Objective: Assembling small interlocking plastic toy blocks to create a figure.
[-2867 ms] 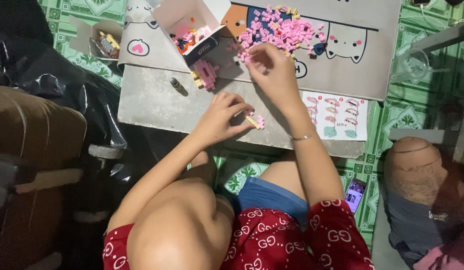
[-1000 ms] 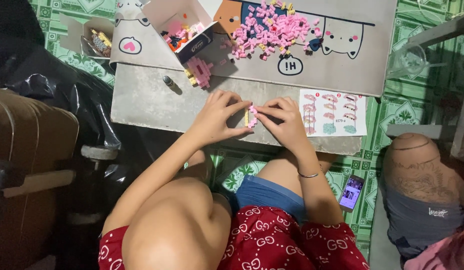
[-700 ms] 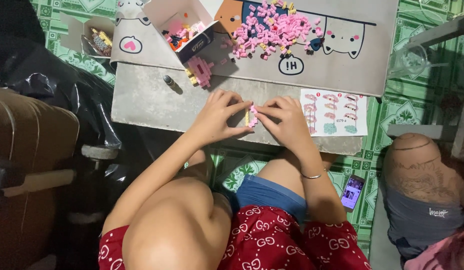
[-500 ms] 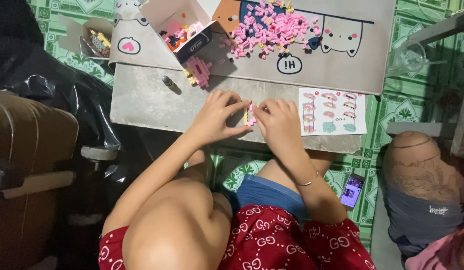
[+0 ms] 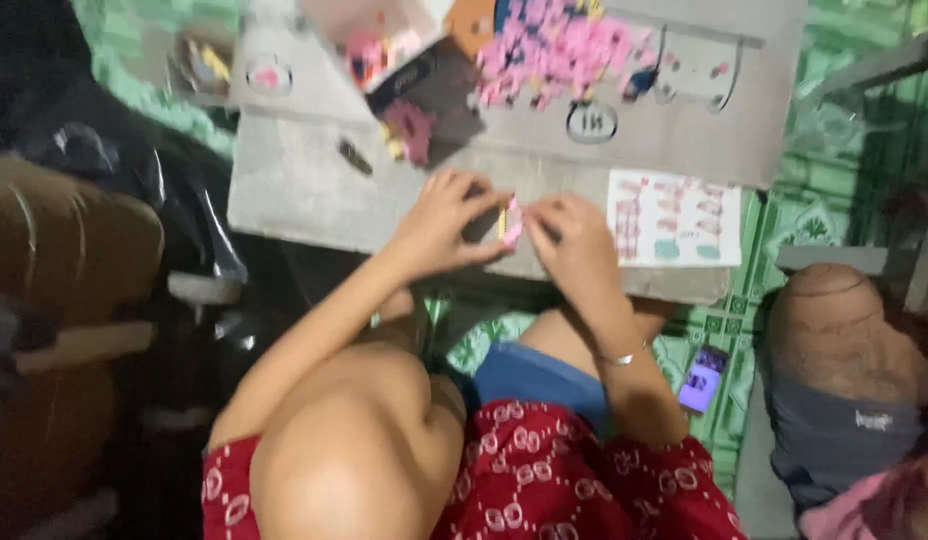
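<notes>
**Both hands closed in on small piece**

Since the earliest frame, right hand (image 5: 574, 245) is pulled back from pink pile (image 5: 554, 50) to meet left hand (image 5: 444, 225). Small pink-yellow piece (image 5: 509, 222) is pinched between both, over grey board (image 5: 304, 190). Printed sheet (image 5: 674, 217) lies just right; phone (image 5: 704, 378) is seen on the floor.

- A small block piece (image 5: 508, 222) is sitting between the left hand (image 5: 444, 225) and the right hand (image 5: 576, 245), over the near edge of the surface (image 5: 304, 190).
- A sheet (image 5: 674, 217) is lying just right of the hands.
- A pile of pieces (image 5: 554, 55) is lying behind them.
- An open box (image 5: 379, 45) is standing left of the pile.
- A phone (image 5: 703, 379) is lying on the floor, right of the person's forearm.
</notes>
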